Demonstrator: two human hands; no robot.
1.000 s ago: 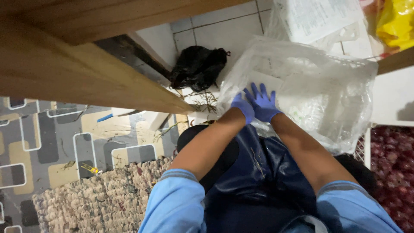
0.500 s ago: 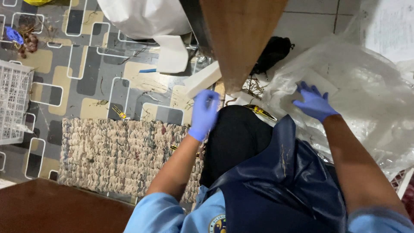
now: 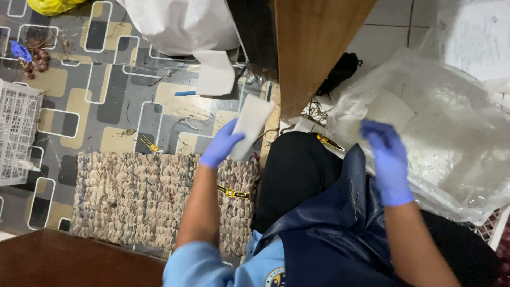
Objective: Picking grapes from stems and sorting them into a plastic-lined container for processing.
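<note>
White flat packet (image 3: 249,125): held up left of centre, above the woven mat (image 3: 133,196) and patterned floor (image 3: 106,95), just beside the wooden panel (image 3: 313,48). Probably light, thin, somewhat flexible; smooth wrap likely slippery against gloves. Best gripped along the lower edge, thumb opposing fingers.

Left hand (image 3: 222,144): blue-gloved, pinched shut on the packet's lower end.

Right hand (image 3: 388,159): blue-gloved, fingers loosely spread, nothing grasped; at or just over the large clear plastic bag (image 3: 451,133) at right, contact not certain. Bag soft, crinkly, limp.

Also present: white plastic crate (image 3: 18,133) far left; yellow-handled scissors (image 3: 234,192) on the mat.
</note>
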